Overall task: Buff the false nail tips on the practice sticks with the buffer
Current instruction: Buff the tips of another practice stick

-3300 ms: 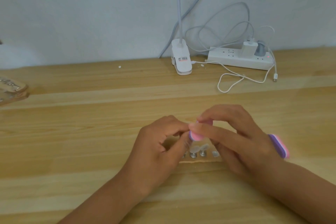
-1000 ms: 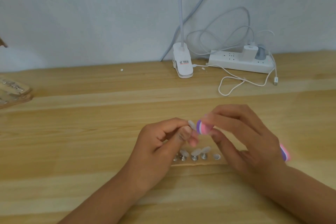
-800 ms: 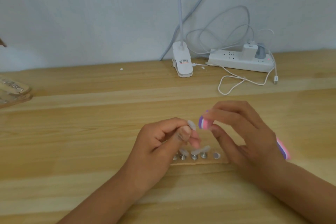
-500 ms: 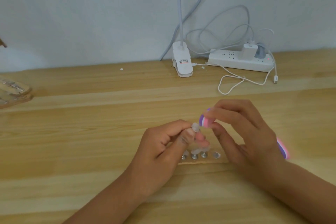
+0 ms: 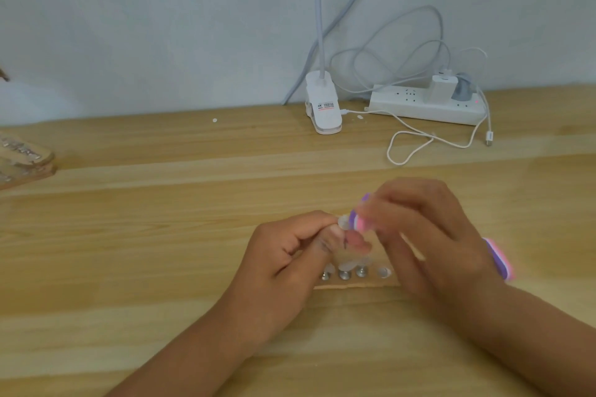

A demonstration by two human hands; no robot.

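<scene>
Head view shows the job mid-way, as far as I can judge. The left hand (image 5: 290, 255) hovers just above the cardboard strip (image 5: 354, 284) and pinches 1 practice stick between thumb and forefinger, so its nail tip (image 5: 343, 222) points up and away from the strip. The right hand (image 5: 429, 242), also above the strip, curls its fingers round the buffer (image 5: 359, 221). The buffer's front end touches the tip and its back end pokes out past the wrist. This hand is blurred, which suggests a stroke is underway.

3 other sticks (image 5: 344, 271) stand in the strip with metal feet and pale tips, and 1 pale round piece (image 5: 383, 272) lies at the strip's right end. Which of these are already buffed I cannot tell; they are too small and partly hidden under the hands. So at least this tip is in progress, and some may remain.

The tip itself looks small, oval and milky white. The buffer is a block striped purple, white and pink. The strip lies flat on the wooden desk (image 5: 161, 235).
</scene>
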